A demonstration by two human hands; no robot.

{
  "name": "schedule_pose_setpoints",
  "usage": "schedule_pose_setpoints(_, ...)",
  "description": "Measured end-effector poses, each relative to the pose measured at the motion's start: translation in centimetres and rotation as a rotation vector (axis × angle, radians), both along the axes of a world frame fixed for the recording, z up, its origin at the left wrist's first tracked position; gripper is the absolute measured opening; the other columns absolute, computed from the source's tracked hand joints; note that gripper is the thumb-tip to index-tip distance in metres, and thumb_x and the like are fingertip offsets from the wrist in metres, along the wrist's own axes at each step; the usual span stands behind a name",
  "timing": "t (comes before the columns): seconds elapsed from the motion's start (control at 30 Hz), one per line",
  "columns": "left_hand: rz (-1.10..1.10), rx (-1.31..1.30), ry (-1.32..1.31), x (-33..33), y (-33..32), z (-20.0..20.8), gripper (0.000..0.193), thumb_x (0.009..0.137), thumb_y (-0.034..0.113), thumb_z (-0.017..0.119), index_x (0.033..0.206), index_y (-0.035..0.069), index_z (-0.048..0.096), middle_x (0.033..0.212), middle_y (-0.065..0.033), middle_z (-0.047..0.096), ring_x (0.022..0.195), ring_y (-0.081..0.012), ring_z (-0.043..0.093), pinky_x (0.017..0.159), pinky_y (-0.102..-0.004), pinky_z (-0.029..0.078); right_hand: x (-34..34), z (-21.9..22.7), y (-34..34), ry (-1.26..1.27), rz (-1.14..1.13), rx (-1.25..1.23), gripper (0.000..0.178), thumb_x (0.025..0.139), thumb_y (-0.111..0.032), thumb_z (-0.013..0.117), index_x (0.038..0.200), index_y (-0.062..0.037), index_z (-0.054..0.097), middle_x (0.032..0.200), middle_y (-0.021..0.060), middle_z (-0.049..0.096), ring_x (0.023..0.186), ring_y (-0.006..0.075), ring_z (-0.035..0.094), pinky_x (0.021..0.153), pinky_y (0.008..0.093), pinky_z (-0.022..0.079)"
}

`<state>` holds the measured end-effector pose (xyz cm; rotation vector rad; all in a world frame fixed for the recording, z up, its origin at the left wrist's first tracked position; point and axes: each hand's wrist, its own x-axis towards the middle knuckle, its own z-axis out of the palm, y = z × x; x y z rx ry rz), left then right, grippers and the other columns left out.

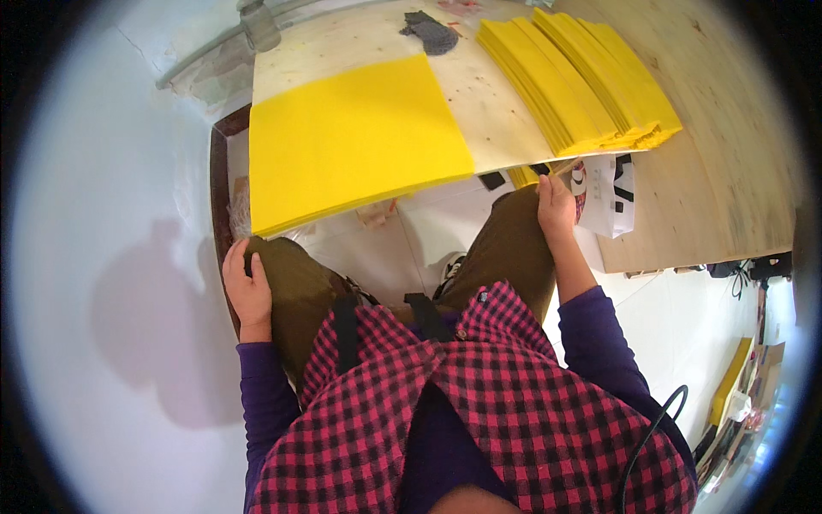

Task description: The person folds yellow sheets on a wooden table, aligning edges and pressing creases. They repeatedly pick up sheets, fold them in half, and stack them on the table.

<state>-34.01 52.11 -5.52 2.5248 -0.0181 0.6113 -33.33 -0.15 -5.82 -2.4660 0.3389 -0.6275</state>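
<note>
I sit at a pale wooden table. My left hand (247,287) lies on my left knee, fingers apart and holding nothing, just below the near corner of a flat yellow sheet stack (355,137). Beside my right knee, under the table's edge, my right hand (556,206) is closed. A small dark thing (540,169) shows at its fingertips, too little of it to name. Thick bundles of folded yellow sheets (582,81) lie on the table beyond that hand. A dark grey crumpled cloth (431,32) rests at the back.
A white printed bag (610,197) stands under the table at the right, by a wooden panel (693,201). The wall (103,283) runs close along my left side. A black cable (655,428) hangs at my right arm. Cluttered goods (732,411) sit at far right.
</note>
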Motion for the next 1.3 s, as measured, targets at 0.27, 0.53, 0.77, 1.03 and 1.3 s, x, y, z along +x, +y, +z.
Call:
schedule_pose_setpoints(0.27,-0.161,0.078,0.006,-2.2,-1.8,0.2,0.03,0.089,0.011,0.057,0.119,0.003,0.06,0.124,-0.0176,0.057,0.116,-0.0342,0.052,0.102,-0.0411,0.038,-1.8,0.3,2.5,-0.088,0.107,0.19,0.018,0.092,-0.021,0.056,0.091,-0.006,0.066,0.082,0.0131,0.066,0.078,0.0321,0.064,0.071,0.0353,0.05)
schedule_pose_setpoints(0.53,-0.146,0.186,-0.024,-1.9,-1.1,-0.4,0.027,0.086,0.012,0.06,0.112,0.004,0.063,0.122,-0.0163,0.059,0.113,-0.0353,0.053,0.101,-0.0431,0.038,-3.1,0.6,2.1,0.196,0.144,-0.073,0.024,0.089,-0.033,0.06,0.089,-0.0102,0.069,0.082,0.0114,0.068,0.076,0.0299,0.065,0.069,0.038,0.05)
schedule_pose_setpoints(0.77,-0.096,0.223,-0.002,-2.1,0.0,-0.7,0.023,0.086,0.014,0.062,0.107,0.005,0.066,0.12,-0.0138,0.06,0.114,-0.0326,0.054,0.101,-0.0441,0.038,-4.3,2.9,-0.2,0.356,0.179,-0.159,0.029,0.09,-0.035,0.058,0.088,-0.0076,0.068,0.08,0.0155,0.066,0.077,0.0331,0.064,0.069,0.0417,0.049)
schedule_pose_setpoints(1.03,-0.087,0.142,0.013,-1.8,0.4,-1.1,0.021,0.085,0.011,0.063,0.104,0.003,0.067,0.118,-0.0145,0.062,0.109,-0.033,0.055,0.097,-0.0418,0.041,0.5,-3.3,2.4,1.031,0.732,-0.373,0.028,0.085,-0.031,0.061,0.099,-0.0075,0.069,0.096,0.0168,0.068,0.093,0.0349,0.064,0.08,0.0433,0.05)
schedule_pose_setpoints(1.3,-0.079,0.182,0.029,-1.7,0.1,-0.2,0.019,0.083,0.008,0.064,0.101,0.002,0.068,0.115,-0.0142,0.064,0.107,-0.0321,0.058,0.098,-0.0411,0.041,3.6,-14.2,8.2,1.099,1.02,-0.731,0.025,0.077,-0.016,0.071,0.098,-0.0036,0.067,0.1,0.0169,0.067,0.095,0.0345,0.065,0.08,0.0441,0.053)
